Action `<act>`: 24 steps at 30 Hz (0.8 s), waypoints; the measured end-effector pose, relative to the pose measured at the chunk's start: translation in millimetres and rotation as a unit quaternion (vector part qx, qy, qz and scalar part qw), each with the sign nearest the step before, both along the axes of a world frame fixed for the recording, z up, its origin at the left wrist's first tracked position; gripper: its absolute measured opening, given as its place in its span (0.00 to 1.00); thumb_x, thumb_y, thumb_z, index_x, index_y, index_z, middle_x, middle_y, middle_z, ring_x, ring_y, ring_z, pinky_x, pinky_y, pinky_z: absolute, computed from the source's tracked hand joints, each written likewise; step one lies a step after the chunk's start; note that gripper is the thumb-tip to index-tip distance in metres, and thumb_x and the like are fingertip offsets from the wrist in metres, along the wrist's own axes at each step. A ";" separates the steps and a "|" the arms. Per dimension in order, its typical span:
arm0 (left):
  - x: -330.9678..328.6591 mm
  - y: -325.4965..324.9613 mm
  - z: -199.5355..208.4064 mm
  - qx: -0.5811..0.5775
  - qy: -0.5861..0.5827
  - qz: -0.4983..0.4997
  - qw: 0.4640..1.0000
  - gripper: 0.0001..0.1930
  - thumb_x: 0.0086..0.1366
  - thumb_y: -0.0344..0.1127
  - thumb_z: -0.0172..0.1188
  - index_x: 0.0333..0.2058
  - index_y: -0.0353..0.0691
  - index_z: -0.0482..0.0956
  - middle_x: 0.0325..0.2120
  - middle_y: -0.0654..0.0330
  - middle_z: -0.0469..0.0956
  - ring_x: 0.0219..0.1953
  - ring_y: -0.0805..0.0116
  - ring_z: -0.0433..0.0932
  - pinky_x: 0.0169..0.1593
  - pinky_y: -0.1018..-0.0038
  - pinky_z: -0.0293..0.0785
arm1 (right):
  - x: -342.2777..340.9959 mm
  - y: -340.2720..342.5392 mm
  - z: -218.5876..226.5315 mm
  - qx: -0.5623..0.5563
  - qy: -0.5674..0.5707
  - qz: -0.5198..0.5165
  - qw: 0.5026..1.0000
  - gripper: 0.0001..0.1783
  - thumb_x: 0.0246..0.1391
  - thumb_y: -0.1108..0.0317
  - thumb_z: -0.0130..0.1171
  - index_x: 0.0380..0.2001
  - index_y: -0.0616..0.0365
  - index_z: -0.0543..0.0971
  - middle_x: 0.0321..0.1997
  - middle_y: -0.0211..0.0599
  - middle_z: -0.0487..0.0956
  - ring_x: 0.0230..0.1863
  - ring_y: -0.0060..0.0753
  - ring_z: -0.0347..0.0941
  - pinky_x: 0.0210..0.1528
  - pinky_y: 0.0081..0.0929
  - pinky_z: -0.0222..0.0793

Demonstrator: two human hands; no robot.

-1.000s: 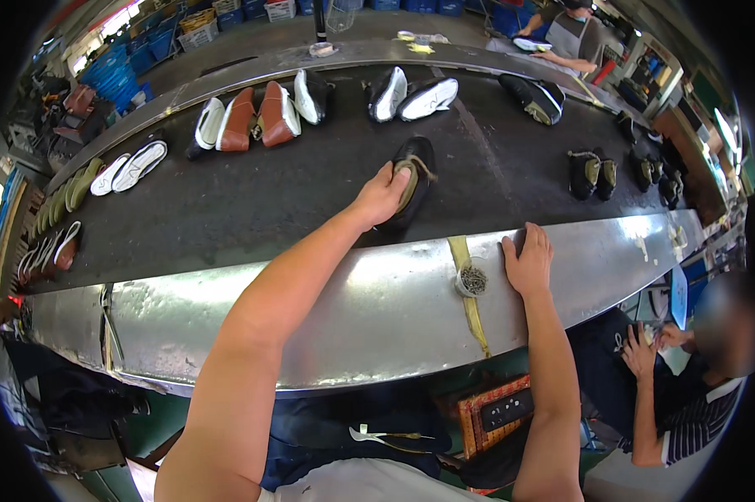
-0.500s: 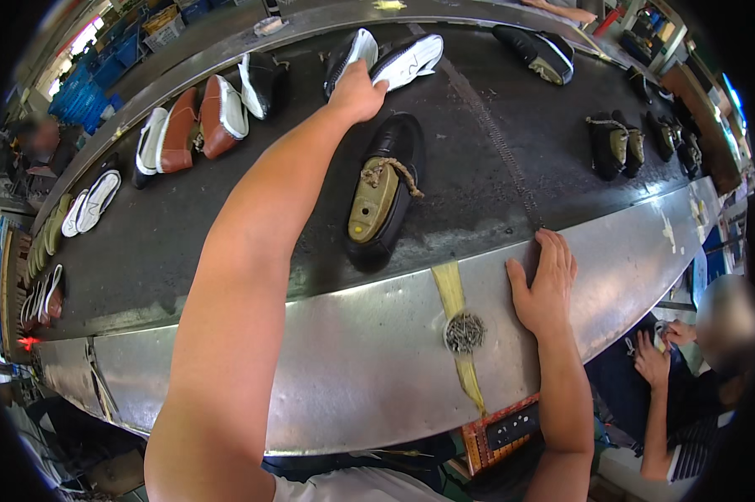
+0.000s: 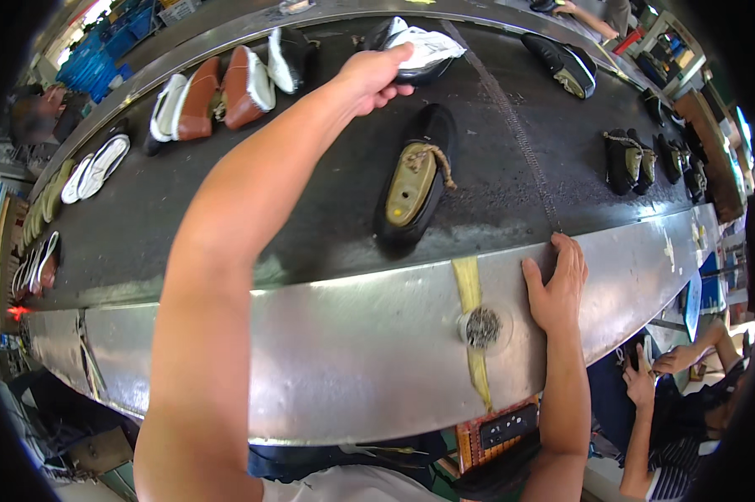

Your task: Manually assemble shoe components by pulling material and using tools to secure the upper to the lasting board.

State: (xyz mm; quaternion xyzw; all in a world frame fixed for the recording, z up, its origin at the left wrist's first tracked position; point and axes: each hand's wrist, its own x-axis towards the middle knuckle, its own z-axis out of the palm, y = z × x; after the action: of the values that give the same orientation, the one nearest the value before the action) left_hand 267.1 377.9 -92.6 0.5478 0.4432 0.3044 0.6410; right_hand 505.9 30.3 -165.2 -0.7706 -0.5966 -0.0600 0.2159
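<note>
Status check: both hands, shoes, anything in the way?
Left hand holding white-soled shoe. Right hand resting on metal ledge. Black shoe lying closer, on dark belt. Cup beside right hand, blocking neither.

A shoe (image 3: 411,191) lies mid-frame on the belt (image 3: 310,201) — behind it, the left hand (image 3: 379,77) is on another shoe (image 3: 432,50). More shoes (image 3: 197,100) sit upper left and far right. Below, a cup (image 3: 484,328) is on the ledge (image 3: 352,360) — left of the right hand (image 3: 559,289).

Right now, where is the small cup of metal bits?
In the head view, the cup of metal bits is right of centre on the metal ledge, over the yellow strip, just left of the person's right hand.
</note>
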 end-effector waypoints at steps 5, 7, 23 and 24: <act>-164.1 -219.9 38.4 0.098 -0.026 0.022 0.995 0.28 0.71 0.53 0.58 0.49 0.26 0.73 0.36 0.48 0.83 0.27 0.63 0.83 0.29 0.71 0.80 | -3.7 0.9 -2.9 0.035 0.019 -0.012 0.999 0.33 0.56 0.54 0.65 0.58 0.63 0.71 0.61 0.50 0.74 0.67 0.52 0.65 0.69 0.51 0.54; -254.2 -298.2 7.7 0.107 -0.082 0.005 0.991 0.39 0.62 0.52 0.68 0.60 0.24 0.68 0.49 0.41 0.80 0.50 0.47 0.83 0.54 0.58 0.82 | -7.7 7.0 -1.8 0.057 0.055 -0.011 0.997 0.31 0.57 0.54 0.65 0.58 0.63 0.72 0.60 0.51 0.75 0.65 0.52 0.67 0.68 0.50 0.56; -354.6 -736.2 -96.6 0.036 0.289 -0.105 0.951 0.54 0.59 0.55 0.73 0.75 0.47 0.49 0.54 0.38 0.78 0.60 0.47 0.77 0.64 0.68 0.70 | -262.4 -430.8 -56.3 -0.292 0.148 0.425 0.844 0.25 0.56 0.48 0.66 0.43 0.59 0.78 0.41 0.49 0.78 0.45 0.53 0.77 0.46 0.44 0.76; -351.3 -742.0 -121.1 0.059 0.325 -0.146 0.932 0.52 0.60 0.58 0.70 0.74 0.45 0.52 0.60 0.35 0.71 0.63 0.44 0.73 0.65 0.64 0.69 | -267.2 -450.6 -63.8 -0.310 0.146 0.433 0.834 0.27 0.55 0.48 0.66 0.45 0.59 0.77 0.44 0.50 0.77 0.47 0.53 0.77 0.48 0.43 0.77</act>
State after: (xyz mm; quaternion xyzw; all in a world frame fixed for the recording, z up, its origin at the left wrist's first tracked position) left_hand -84.2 -364.1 -213.7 0.7122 0.5239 0.0381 0.4656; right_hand 238.7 -420.4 -229.0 -0.4598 -0.8182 0.3408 0.0542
